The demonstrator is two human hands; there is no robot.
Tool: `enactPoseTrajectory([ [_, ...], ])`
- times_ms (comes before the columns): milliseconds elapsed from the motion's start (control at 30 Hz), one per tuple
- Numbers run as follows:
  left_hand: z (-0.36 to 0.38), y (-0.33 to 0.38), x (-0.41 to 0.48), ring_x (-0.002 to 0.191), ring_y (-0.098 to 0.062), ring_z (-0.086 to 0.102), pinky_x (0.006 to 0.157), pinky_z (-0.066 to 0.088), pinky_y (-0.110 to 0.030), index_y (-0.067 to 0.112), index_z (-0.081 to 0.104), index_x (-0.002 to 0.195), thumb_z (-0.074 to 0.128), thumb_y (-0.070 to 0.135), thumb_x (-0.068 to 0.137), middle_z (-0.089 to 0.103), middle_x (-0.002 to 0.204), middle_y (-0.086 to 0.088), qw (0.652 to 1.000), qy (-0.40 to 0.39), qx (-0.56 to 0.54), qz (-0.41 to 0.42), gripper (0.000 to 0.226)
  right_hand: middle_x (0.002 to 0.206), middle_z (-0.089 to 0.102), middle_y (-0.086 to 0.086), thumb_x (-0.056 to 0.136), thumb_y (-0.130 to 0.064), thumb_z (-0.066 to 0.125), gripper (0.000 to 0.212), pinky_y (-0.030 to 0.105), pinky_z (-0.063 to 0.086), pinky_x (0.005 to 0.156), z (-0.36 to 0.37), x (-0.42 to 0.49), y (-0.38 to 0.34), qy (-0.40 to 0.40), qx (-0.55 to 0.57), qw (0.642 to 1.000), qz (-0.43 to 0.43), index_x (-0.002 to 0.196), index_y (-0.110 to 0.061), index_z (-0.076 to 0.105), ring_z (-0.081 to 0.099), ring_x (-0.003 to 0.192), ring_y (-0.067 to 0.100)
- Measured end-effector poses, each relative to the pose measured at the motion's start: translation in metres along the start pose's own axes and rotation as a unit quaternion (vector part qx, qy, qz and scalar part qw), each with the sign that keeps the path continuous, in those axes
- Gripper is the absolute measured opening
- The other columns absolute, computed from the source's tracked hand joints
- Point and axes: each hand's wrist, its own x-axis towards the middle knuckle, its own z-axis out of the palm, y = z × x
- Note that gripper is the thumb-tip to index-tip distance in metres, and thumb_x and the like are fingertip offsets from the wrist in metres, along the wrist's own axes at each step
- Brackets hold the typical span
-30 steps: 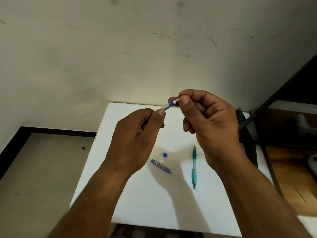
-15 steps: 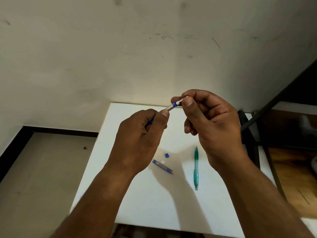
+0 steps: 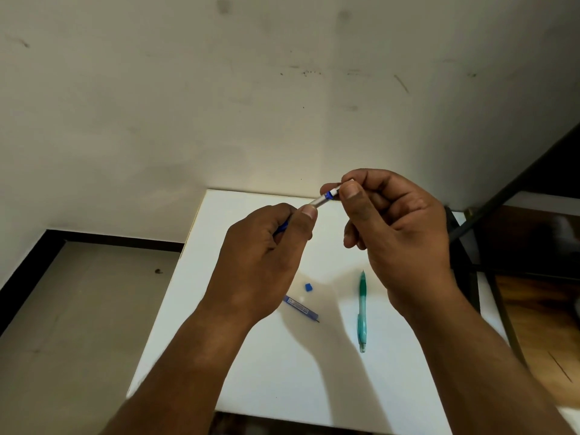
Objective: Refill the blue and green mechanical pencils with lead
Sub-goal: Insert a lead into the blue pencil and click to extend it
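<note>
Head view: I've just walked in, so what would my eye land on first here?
Two bare hands are raised above a white table: the left hand grips the blue pencil by its barrel while the right hand pinches its upper end. On the table below lie a green pencil, to the right, a slim lead case and a tiny blue cap beside it.

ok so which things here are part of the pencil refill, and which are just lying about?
In the job:
- blue pencil, gripped by left hand, top end pinched by right hand
- green pencil, lead tube and blue cap, all lying on the table

Lying about:
- black frame at right
- floor speck
</note>
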Motion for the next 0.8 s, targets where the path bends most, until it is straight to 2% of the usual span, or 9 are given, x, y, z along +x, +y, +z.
enactPoseTrajectory([
  [167,0.001,-0.002,0.0,0.054,-0.007,0.045,0.052,0.036,-0.01,0.019,0.065,0.08,0.044,0.064,0.101,0.046,0.054,0.013,1.0,-0.006,0.013,0.007,0.054,0.082,0.081,-0.006,0.101,-0.02,0.078,0.004,0.02,0.055,0.056,-0.006,0.002,0.001,0.004,-0.062,0.997,-0.035,0.101,-0.024,0.08,0.067,0.054,0.01],
  [267,0.002,-0.001,0.0,0.053,-0.007,0.044,0.05,0.034,-0.011,0.019,0.063,0.079,0.041,0.067,0.101,0.045,0.056,0.01,1.0,0.003,0.016,0.017,0.057,0.084,0.081,-0.003,0.096,-0.018,0.083,0.007,0.038,0.062,0.055,-0.009,0.001,0.0,-0.018,-0.091,0.995,-0.046,0.098,-0.025,0.081,0.068,0.058,0.022],
  [333,0.002,-0.001,0.0,0.058,-0.012,0.046,0.051,0.034,-0.015,0.019,0.063,0.08,0.039,0.068,0.101,0.05,0.064,0.003,0.999,0.011,0.038,0.032,0.059,0.084,0.08,-0.007,0.094,-0.017,0.086,0.011,0.046,0.061,0.056,-0.008,-0.001,0.0,-0.034,-0.115,0.991,-0.054,0.096,-0.026,0.081,0.068,0.059,0.029],
  [433,0.001,0.0,0.001,0.067,-0.016,0.052,0.056,0.036,-0.016,0.024,0.065,0.081,0.039,0.069,0.102,0.055,0.071,0.005,0.997,0.023,0.054,0.042,0.056,0.084,0.079,-0.015,0.093,-0.016,0.087,0.015,0.044,0.059,0.055,-0.006,-0.003,-0.001,-0.047,-0.134,0.987,-0.074,0.096,-0.03,0.08,0.067,0.057,0.026],
  [533,-0.002,-0.002,0.002,0.063,-0.011,0.049,0.055,0.036,-0.014,0.024,0.066,0.082,0.041,0.07,0.1,0.052,0.065,0.012,0.999,0.03,0.037,0.024,0.056,0.083,0.08,-0.012,0.093,-0.012,0.085,0.019,0.043,0.06,0.057,-0.009,-0.001,-0.002,-0.016,-0.127,0.989,-0.072,0.096,-0.03,0.081,0.068,0.057,0.024],
  [667,-0.001,-0.003,0.002,0.063,-0.015,0.047,0.055,0.035,-0.018,0.022,0.066,0.082,0.041,0.072,0.098,0.051,0.067,0.004,0.999,0.031,0.034,0.021,0.058,0.083,0.079,-0.008,0.095,-0.012,0.082,0.019,0.046,0.06,0.059,-0.011,0.001,-0.003,0.021,-0.121,0.989,-0.078,0.098,-0.031,0.081,0.068,0.06,0.026],
  [800,-0.001,-0.002,0.001,0.068,-0.019,0.05,0.057,0.035,-0.02,0.025,0.067,0.083,0.044,0.07,0.098,0.052,0.069,0.001,0.998,0.029,0.043,0.024,0.053,0.088,0.079,-0.008,0.097,-0.019,0.08,0.018,0.045,0.06,0.062,-0.014,0.001,-0.005,0.015,-0.146,0.984,-0.096,0.101,-0.036,0.08,0.069,0.064,0.025],
])
